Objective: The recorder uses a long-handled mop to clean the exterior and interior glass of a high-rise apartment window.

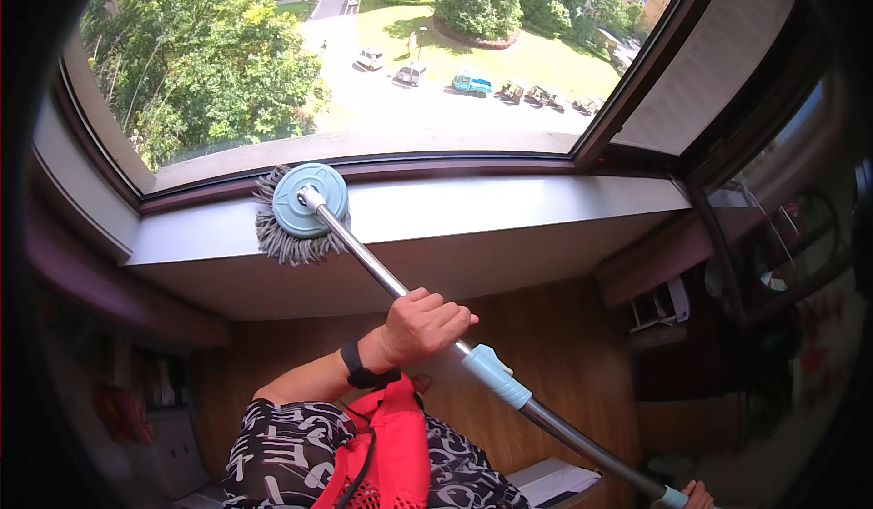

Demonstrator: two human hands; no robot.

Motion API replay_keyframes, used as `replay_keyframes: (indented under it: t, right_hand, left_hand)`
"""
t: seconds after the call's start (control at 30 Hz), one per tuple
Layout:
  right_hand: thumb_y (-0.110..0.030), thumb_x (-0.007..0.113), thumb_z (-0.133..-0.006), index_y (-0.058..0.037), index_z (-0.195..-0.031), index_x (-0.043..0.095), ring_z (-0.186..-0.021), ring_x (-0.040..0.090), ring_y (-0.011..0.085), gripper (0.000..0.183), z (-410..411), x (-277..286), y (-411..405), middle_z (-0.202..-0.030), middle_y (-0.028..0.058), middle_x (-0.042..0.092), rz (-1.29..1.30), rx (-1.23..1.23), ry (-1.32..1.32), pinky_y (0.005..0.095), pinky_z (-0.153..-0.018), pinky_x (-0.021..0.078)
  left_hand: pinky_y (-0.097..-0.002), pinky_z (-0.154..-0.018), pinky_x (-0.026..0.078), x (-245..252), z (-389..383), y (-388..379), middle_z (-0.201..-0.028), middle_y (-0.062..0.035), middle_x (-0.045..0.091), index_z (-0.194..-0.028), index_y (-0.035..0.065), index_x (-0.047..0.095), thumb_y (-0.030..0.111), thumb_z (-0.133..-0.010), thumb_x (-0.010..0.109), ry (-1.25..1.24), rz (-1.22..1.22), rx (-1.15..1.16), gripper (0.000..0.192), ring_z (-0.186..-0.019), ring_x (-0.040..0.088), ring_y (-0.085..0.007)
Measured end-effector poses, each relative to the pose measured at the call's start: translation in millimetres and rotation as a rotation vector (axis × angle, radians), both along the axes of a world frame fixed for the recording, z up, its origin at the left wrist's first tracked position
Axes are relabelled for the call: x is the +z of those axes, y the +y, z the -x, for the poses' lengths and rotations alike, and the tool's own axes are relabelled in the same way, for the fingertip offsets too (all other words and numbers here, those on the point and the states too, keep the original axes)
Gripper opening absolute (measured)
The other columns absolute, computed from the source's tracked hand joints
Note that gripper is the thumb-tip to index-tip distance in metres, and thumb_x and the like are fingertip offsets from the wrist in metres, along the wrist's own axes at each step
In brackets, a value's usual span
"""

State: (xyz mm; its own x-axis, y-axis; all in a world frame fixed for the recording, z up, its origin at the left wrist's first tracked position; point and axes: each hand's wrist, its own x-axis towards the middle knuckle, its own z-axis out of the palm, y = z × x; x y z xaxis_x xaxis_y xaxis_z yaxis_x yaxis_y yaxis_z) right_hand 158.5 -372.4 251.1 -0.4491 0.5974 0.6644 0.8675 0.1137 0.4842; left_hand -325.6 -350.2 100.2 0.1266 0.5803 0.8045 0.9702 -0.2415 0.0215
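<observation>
My left hand (426, 325) is wrapped around the steel pole (368, 263) of a round mop, above its light-blue telescopic lock collar (496, 376). At the lower right edge, my right hand (698, 495) grips the far end of the pole by a light-blue sleeve (674, 497); most of that hand is cut off. The mop's light-blue disc head (310, 200) rests tilted on the white windowsill (477, 205), against the brown window frame. Grey yarn strands (293, 246) fan out around the disc and hang over the sill's front edge.
A large windowpane (368, 120) looks out on trees and parked vehicles. An inward-opened window sash (777, 236) stands at the right. Dark curtains (129, 297) hang at the left. A grey box (167, 451) and a white box (556, 482) sit on the wooden floor (566, 345).
</observation>
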Motion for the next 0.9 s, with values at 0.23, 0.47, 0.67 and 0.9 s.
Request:
replay_keyframes:
  t: [0.23, 0.47, 0.67, 0.9]
  right_hand:
    - [-0.015, 0.068, -0.089, -0.0039, -0.084, 0.068, -0.064, 0.056, 0.0324, 0.012, -40, 20, -13, -0.072, 0.0125, 0.061, -0.020, -0.169, -0.014, 0.0449, -0.060, 0.0443]
    - [-0.017, 0.064, -0.091, -0.0064, -0.085, 0.066, -0.064, 0.056, 0.0307, 0.013, -65, 9, -46, -0.072, 0.0103, 0.060, 0.013, -0.423, -0.017, 0.0438, -0.058, 0.0426]
    - [-0.020, 0.060, -0.092, -0.0100, -0.086, 0.065, -0.064, 0.057, 0.0289, 0.013, -79, -26, -42, -0.072, 0.0076, 0.060, 0.077, -0.546, 0.010, 0.0425, -0.056, 0.0412]
    - [-0.020, 0.061, -0.089, -0.0102, -0.088, 0.066, -0.066, 0.057, 0.0293, 0.011, -155, -40, -11, -0.074, 0.0076, 0.061, 0.166, -0.473, 0.043, 0.0426, -0.058, 0.0421]
  left_hand:
    - [-0.0251, -0.045, 0.030, 0, -60, 73, -0.058, 0.0044, 0.041, -0.073, 0.0116, 0.056, 0.020, -0.082, 0.072, -0.033, -0.118, -0.204, 0.020, -0.049, 0.041, -0.0097]
    - [-0.0263, -0.047, 0.033, -5, -129, 166, -0.058, 0.0028, 0.039, -0.071, 0.0116, 0.051, 0.022, -0.085, 0.069, -0.026, -0.141, -0.479, 0.025, -0.051, 0.044, -0.0108]
    - [-0.0305, -0.057, 0.036, -21, -184, 263, -0.063, 0.0013, 0.047, -0.072, 0.0144, 0.049, 0.021, -0.087, 0.064, -0.055, -0.009, -0.599, 0.022, -0.059, 0.048, -0.0158]
    - [-0.0316, -0.064, 0.037, -39, -236, 277, -0.068, 0.0008, 0.051, -0.078, 0.0134, 0.052, 0.019, -0.086, 0.059, 0.051, 0.162, -0.538, 0.012, -0.067, 0.051, -0.0179]
